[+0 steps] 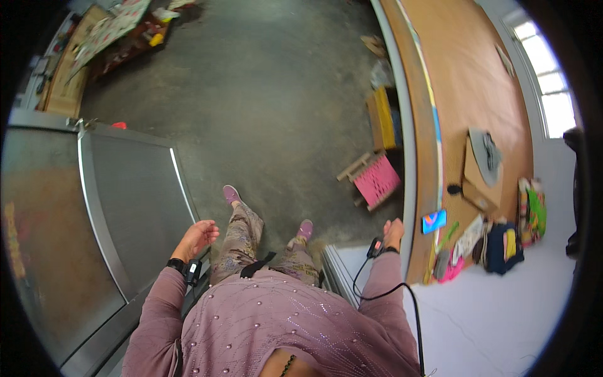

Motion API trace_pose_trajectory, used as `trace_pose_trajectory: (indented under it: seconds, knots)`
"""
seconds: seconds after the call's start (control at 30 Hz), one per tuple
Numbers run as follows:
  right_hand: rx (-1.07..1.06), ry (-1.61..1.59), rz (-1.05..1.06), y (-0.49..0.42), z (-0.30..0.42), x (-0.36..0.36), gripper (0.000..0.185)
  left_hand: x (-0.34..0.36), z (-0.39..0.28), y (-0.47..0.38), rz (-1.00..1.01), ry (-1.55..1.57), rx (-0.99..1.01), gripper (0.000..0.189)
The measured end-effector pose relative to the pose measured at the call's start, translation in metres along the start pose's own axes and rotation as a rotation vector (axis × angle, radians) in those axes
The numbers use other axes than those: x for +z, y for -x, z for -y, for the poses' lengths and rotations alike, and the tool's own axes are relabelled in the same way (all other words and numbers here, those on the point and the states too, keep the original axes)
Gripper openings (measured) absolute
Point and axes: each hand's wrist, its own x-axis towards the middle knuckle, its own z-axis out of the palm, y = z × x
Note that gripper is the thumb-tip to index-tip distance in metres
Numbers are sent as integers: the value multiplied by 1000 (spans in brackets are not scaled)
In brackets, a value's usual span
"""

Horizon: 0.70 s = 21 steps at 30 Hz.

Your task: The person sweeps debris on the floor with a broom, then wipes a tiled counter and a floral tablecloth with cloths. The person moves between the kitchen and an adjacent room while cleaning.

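My left hand [200, 235] hangs at the left with loosely bent fingers, near the metal-framed screen door [139, 174], and holds nothing. On the right, my right hand [394, 232] is curled beside the edge of a raised brown platform [421, 188]; its palm side is hidden, so I cannot tell whether it holds anything. Each wrist bears a strap with a small black device, and a black cable [409, 286] runs by the right arm. A lit smartphone [434, 221] lies on the platform's edge, near my right hand.
On the concrete floor [282, 108] stand a low stool with a pink woven seat [377, 181] and a cardboard box [381, 118]. The platform bears a carton [483, 188], a grey hat [485, 158] and folded clothes [499, 247]. A cloth-covered table [108, 35] stands far left.
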Motion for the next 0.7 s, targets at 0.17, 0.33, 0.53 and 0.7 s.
trace_pose_trajectory:
  seconds: [0.17, 0.33, 0.53, 0.7]
  knots:
    - [19, 431, 337, 115, -36, 128, 11, -92, -71, 0, -78, 110, 46, 22]
    - [75, 507, 601, 255, -47, 261, 28, -186, -170, 3, -243, 163, 125, 21]
    - [12, 521, 800, 348, -5, 407, 31, -238, -308, -15, -198, 244, 256, 19]
    - [-37, 588, 661, 338, 25, 501, 23, -246, -407, -77, -27, 299, 330, 22]
